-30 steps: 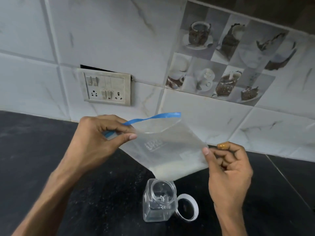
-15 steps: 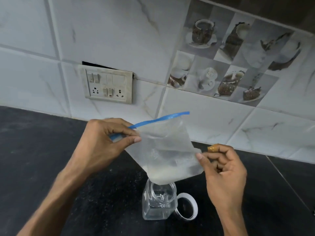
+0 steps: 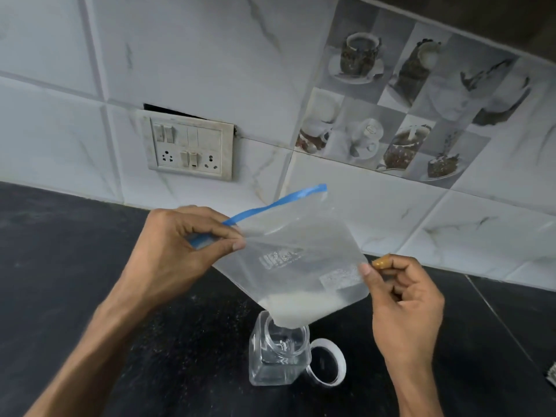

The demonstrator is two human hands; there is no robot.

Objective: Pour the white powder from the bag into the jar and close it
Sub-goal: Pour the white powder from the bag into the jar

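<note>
A clear zip bag (image 3: 296, 260) with a blue seal strip hangs tilted above the counter. White powder (image 3: 301, 307) has gathered in its lowest corner, which sits over the mouth of a clear square jar (image 3: 276, 353). The jar stands open and upright on the black counter. Its white-rimmed lid (image 3: 326, 361) lies on the counter against the jar's right side. My left hand (image 3: 180, 245) pinches the bag's upper left corner at the blue strip. My right hand (image 3: 400, 299) pinches the bag's right edge between thumb and forefinger.
The black speckled counter (image 3: 75, 281) runs along a white tiled wall. A switch and socket plate (image 3: 189, 145) is set in the wall behind my left hand. A small dark object (image 3: 552, 376) shows at the right edge.
The bag has swung so its powder-filled corner now points down into the jar mouth. Both hands kept their hold and shifted slightly with it.
</note>
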